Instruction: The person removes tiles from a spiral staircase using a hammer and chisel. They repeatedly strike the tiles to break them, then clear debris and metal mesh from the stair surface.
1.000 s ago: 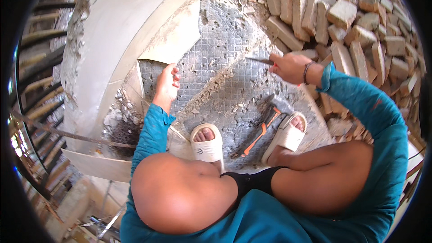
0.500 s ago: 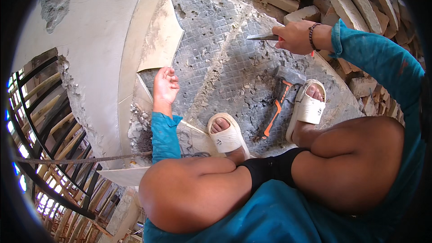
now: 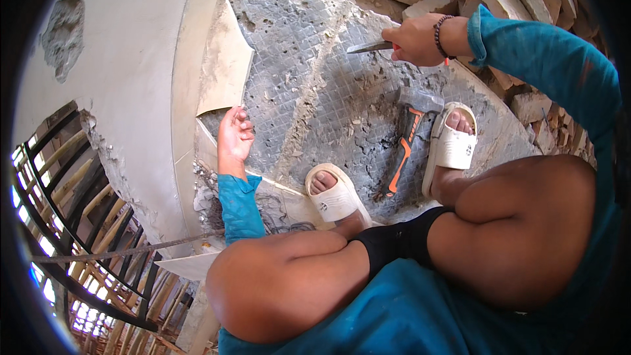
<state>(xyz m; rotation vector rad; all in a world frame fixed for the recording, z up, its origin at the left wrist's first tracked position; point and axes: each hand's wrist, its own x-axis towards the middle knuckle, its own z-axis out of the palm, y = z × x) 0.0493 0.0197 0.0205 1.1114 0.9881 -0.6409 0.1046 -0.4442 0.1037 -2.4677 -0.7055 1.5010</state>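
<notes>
Grey mortar floor (image 3: 328, 92) bears the left hand (image 3: 234, 137), fingers loosely curled beside a tile (image 3: 223, 66), while the right hand (image 3: 415, 39) grips a chisel (image 3: 369, 47), arm outstretched.

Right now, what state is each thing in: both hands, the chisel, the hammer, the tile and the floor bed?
left hand: empty, resting by the loose tile's lower corner
right hand: closed on the chisel
chisel: held low, tip over the mortar bed
hammer: lying on the bed between the sandals, not held
tile: broken, one piece left beside the bed
mortar bed: bare, grid-marked, chip-strewn
</notes>
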